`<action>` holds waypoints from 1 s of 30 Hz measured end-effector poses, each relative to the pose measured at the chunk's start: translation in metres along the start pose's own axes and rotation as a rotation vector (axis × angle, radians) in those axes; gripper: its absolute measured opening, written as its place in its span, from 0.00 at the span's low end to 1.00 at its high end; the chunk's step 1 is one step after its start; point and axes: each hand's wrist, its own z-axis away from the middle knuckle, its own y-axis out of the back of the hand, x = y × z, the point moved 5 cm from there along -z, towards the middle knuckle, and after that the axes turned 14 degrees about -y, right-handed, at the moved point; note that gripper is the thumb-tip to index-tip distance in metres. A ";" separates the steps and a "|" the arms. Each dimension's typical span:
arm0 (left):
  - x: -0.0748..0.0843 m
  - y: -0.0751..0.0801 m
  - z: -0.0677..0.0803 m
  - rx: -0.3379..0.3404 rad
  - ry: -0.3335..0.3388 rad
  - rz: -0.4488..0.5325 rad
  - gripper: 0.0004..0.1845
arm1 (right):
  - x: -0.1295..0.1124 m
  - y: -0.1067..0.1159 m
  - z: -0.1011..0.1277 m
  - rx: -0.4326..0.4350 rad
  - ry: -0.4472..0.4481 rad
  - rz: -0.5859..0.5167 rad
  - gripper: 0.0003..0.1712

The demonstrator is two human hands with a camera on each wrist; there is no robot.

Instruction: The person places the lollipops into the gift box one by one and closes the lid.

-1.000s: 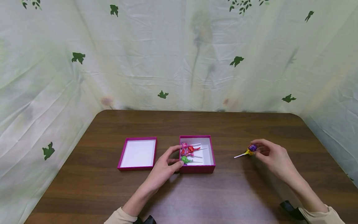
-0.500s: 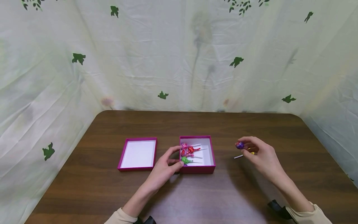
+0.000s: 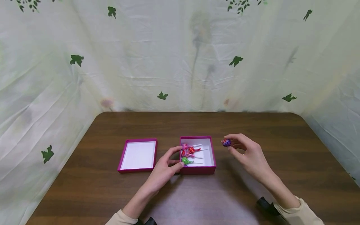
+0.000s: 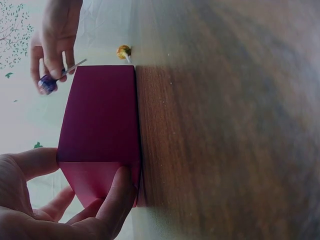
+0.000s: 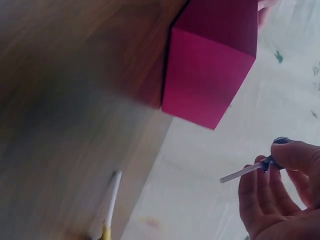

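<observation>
A magenta box (image 3: 197, 170) with a white inside stands on the table. My left hand (image 3: 166, 172) grips its left end between thumb and fingers. Inside, at the left, lie several wrapped lollipops: a green one (image 3: 186, 161), a red one (image 3: 191, 150) and pink ones. Just right of the box and above the table, my right hand (image 3: 250, 156) pinches a purple-wrapped lollipop (image 3: 226, 142). Its white stick shows in the right wrist view, slanting out past the fingers. A yellow lollipop (image 4: 123, 51) lies on the table beyond the box in the left wrist view; the right hand hides it from the head view.
Left of the box lies its magenta lid (image 3: 140, 155), white inside facing up. All of this rests on a brown wooden table (image 3: 92, 190). A pale curtain (image 3: 135, 62) with green leaf shapes hangs behind and at the sides.
My right hand has picked up the purple lollipop from beside the yellow one and carried it left toward the box. My left hand has stayed on the box.
</observation>
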 end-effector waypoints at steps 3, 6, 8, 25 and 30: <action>-0.001 0.000 0.001 0.004 0.000 0.009 0.29 | -0.018 -0.004 -0.001 -0.001 0.032 -0.020 0.24; -0.002 0.001 0.001 0.007 0.005 0.011 0.30 | -0.037 -0.007 -0.001 -0.008 0.049 -0.050 0.23; -0.001 0.002 0.001 0.010 0.009 0.012 0.29 | -0.048 -0.009 -0.001 -0.024 0.054 -0.082 0.22; 0.000 0.003 -0.001 0.003 0.001 0.011 0.29 | -0.035 -0.057 -0.021 -0.283 0.022 -0.117 0.20; -0.002 0.001 -0.001 -0.005 0.000 0.027 0.29 | -0.029 -0.070 -0.028 -0.388 0.022 -0.012 0.19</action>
